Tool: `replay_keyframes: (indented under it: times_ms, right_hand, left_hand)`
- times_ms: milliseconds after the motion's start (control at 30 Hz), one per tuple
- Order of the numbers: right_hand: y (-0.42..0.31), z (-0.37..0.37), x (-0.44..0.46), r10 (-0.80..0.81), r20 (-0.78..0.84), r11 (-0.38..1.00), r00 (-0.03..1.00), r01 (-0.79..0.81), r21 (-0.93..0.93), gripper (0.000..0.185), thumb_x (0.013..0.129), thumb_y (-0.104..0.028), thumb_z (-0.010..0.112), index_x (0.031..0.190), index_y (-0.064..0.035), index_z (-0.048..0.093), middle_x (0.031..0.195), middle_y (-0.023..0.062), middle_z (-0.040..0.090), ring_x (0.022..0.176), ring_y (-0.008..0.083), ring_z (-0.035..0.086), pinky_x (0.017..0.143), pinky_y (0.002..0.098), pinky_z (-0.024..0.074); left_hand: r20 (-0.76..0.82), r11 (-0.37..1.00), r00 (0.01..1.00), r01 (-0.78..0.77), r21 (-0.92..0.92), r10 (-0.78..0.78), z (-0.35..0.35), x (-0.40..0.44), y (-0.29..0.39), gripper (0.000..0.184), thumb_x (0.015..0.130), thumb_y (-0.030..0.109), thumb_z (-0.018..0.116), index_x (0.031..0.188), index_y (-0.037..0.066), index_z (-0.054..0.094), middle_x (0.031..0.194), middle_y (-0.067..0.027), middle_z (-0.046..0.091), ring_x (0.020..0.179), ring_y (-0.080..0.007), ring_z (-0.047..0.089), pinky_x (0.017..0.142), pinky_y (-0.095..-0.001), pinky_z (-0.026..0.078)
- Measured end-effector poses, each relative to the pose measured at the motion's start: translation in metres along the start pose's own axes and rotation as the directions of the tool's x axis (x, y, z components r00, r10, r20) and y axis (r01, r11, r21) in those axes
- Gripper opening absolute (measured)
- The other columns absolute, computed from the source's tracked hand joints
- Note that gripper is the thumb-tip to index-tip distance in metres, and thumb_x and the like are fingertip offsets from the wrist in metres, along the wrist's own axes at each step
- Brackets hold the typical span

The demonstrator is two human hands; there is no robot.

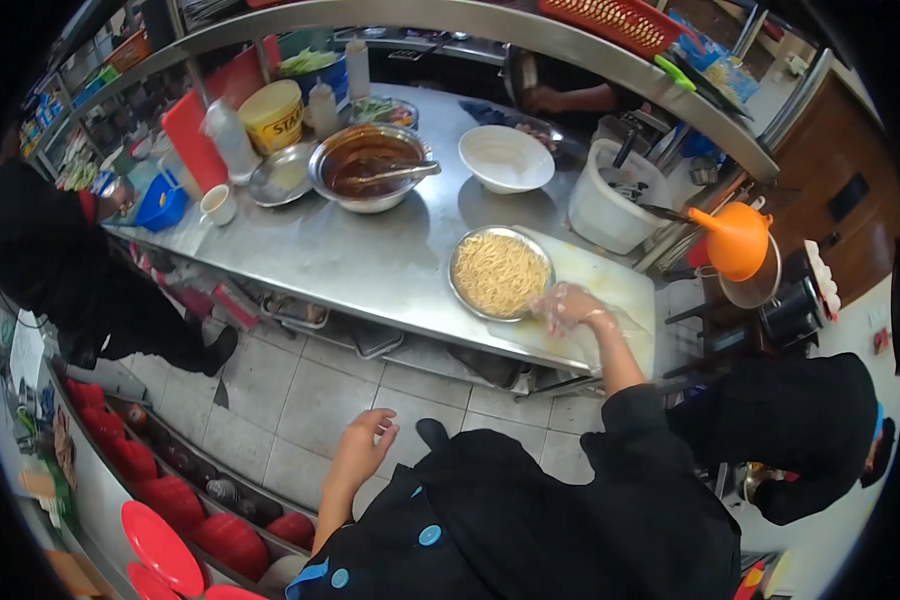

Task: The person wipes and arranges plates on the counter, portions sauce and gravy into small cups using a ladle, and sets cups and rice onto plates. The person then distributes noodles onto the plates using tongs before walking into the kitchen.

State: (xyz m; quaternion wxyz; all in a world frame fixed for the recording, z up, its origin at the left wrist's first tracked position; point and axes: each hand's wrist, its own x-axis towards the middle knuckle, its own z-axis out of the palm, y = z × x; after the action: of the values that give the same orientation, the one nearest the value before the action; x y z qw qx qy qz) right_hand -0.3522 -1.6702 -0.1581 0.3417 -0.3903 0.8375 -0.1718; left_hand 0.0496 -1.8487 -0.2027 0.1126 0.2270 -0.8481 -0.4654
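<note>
A round metal plate (454,290) heaped with pale cooked noodles (502,272) sits partly on a whitish cutting board (595,270) at the counter's near edge. My right hand (567,308), in a clear plastic glove, is at the plate's right rim with its fingers drawn together on it. The glove's crinkles partly hide the fingertips. Low in front of my body hangs my bare left hand (368,440), holding nothing, its fingers loosely bent and apart. Behind the noodles stands a white bowl (507,160).
A metal bowl of dark brown sauce (370,170) holds a metal utensil. White bucket (615,200) and orange funnel (735,240) stand right. A mug (218,205) is left. Co-workers in black stand at left (50,250) and bend at right (790,420). A shelf rail (450,18) crosses above.
</note>
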Motion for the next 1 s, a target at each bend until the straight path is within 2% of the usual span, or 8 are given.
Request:
replay_keyframes:
  times_ms: [33, 100, 233, 400, 633, 700, 800, 1000]
  right_hand:
    - [-0.006, -0.019, 0.003, -0.133, -0.024, 0.921, 0.991, 0.114, -0.372, 0.017, 0.079, -0.012, 0.056, 0.082, 0.0024, 0.064, 0.069, 0.0117, 0.066, 0.052, 0.0168, 0.062, 0.049, 0.0283, 0.0501]
    - [-0.018, -0.064, -0.003, -0.217, -0.397, 0.974, 0.892, 0.173, -0.144, 0.019, 0.076, -0.014, 0.055, 0.083, -0.0006, 0.065, 0.070, 0.0154, 0.065, 0.057, 0.0209, 0.064, 0.054, 0.0328, 0.0514]
    - [0.028, -0.165, 0.046, -0.289, -0.842, 0.872, 0.456, -0.237, -0.428, 0.027, 0.076, -0.030, 0.057, 0.084, -0.0063, 0.068, 0.084, 0.0171, 0.065, 0.079, 0.0336, 0.063, 0.072, 0.0427, 0.0504]
    - [0.213, -0.262, 0.157, 0.178, -0.801, 0.979, 0.571, -0.187, 0.084, 0.037, 0.081, -0.033, 0.047, 0.107, -0.0101, 0.062, 0.112, 0.0170, 0.059, 0.105, 0.0315, 0.056, 0.090, 0.0414, 0.0439]
    - [0.109, -0.266, 0.086, 0.440, -0.664, 0.727, 0.604, -0.674, -0.132, 0.042, 0.082, -0.033, 0.047, 0.117, -0.0124, 0.056, 0.125, 0.0132, 0.052, 0.114, 0.0294, 0.051, 0.095, 0.0408, 0.0402]
    - [0.119, -0.263, 0.063, 0.063, -0.759, 0.756, 0.648, -0.527, -0.388, 0.033, 0.081, -0.026, 0.049, 0.105, -0.0083, 0.062, 0.115, 0.0157, 0.058, 0.107, 0.0315, 0.055, 0.089, 0.0398, 0.0445]
    - [0.024, -0.196, -0.009, 0.169, -0.814, 0.800, 0.556, -0.559, -0.216, 0.015, 0.075, -0.008, 0.054, 0.084, -0.0006, 0.064, 0.093, 0.0206, 0.062, 0.089, 0.0370, 0.060, 0.075, 0.0419, 0.0489]
    - [0.025, -0.101, -0.043, -0.437, -0.878, 0.816, 0.196, -0.324, -0.479, 0.012, 0.081, -0.006, 0.056, 0.085, 0.0052, 0.055, 0.089, 0.0231, 0.058, 0.085, 0.0381, 0.056, 0.075, 0.0404, 0.0461]
  left_hand:
    - [0.019, 1.000, 1.000, 0.006, -0.002, -0.006, 0.002, 0.006, 0.007, 0.022, 0.080, 0.013, 0.062, 0.099, 0.002, 0.060, 0.086, -0.0152, 0.063, 0.073, -0.0270, 0.063, 0.067, -0.0353, 0.049]
    - [0.033, 1.000, 0.999, 0.014, 0.004, -0.014, 0.010, 0.017, 0.005, 0.022, 0.080, 0.013, 0.062, 0.099, 0.002, 0.060, 0.086, -0.0150, 0.063, 0.073, -0.0271, 0.063, 0.067, -0.0352, 0.049]
    - [0.070, 0.998, 0.996, 0.052, 0.027, -0.054, 0.019, 0.033, 0.008, 0.022, 0.080, 0.013, 0.062, 0.099, 0.002, 0.060, 0.086, -0.0149, 0.064, 0.072, -0.0269, 0.063, 0.066, -0.0350, 0.049]
    - [0.028, 0.989, 0.994, 0.103, 0.106, -0.107, 0.023, 0.060, 0.016, 0.023, 0.080, 0.013, 0.062, 0.099, 0.002, 0.060, 0.085, -0.0145, 0.064, 0.072, -0.0261, 0.063, 0.065, -0.0350, 0.049]
    - [0.075, 0.982, 0.982, 0.167, 0.092, -0.174, 0.022, 0.095, 0.030, 0.022, 0.080, 0.012, 0.062, 0.099, 0.001, 0.060, 0.085, -0.0158, 0.064, 0.072, -0.0274, 0.062, 0.066, -0.0345, 0.050]
    - [0.120, 0.990, 0.989, 0.075, 0.117, -0.089, 0.024, 0.110, 0.017, 0.022, 0.080, 0.012, 0.062, 0.099, 0.001, 0.060, 0.086, -0.0154, 0.065, 0.072, -0.0281, 0.063, 0.066, -0.0350, 0.050]
    - [0.160, 0.991, 0.987, -0.007, 0.132, -0.014, 0.035, 0.143, -0.002, 0.022, 0.081, 0.012, 0.061, 0.100, 0.001, 0.060, 0.086, -0.0165, 0.064, 0.071, -0.0266, 0.063, 0.064, -0.0350, 0.050]
    - [0.446, 0.826, 0.864, 0.420, -0.377, -0.236, 0.074, 0.216, -0.009, 0.022, 0.086, 0.019, 0.060, 0.099, 0.002, 0.063, 0.081, -0.0081, 0.066, 0.065, -0.0125, 0.060, 0.055, -0.0245, 0.049]
